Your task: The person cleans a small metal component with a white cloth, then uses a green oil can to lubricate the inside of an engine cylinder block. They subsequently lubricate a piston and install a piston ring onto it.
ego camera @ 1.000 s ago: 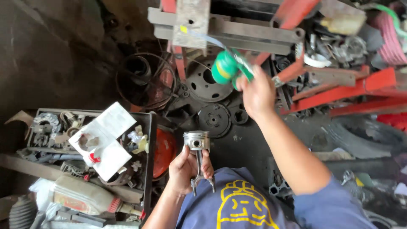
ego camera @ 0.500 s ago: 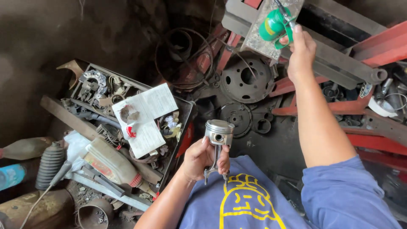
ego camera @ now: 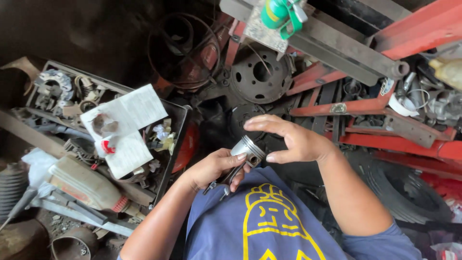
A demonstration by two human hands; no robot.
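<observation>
A silver piston (ego camera: 248, 150) sits in the left hand (ego camera: 211, 168), whose fingers (ego camera: 237, 159) close around its lower end and rod. The right hand (ego camera: 293, 140) arches over it, fingers curved and spread, the thumb tip just beside the crown. Beyond the fingers lie rusty discs (ego camera: 260, 74) and red steel bars (ego camera: 385, 139) on a dark, dirty floor (ego camera: 72, 33). Left of the left hand, a black tray (ego camera: 171, 159) holds papers (ego camera: 122, 127) and small parts.
</observation>
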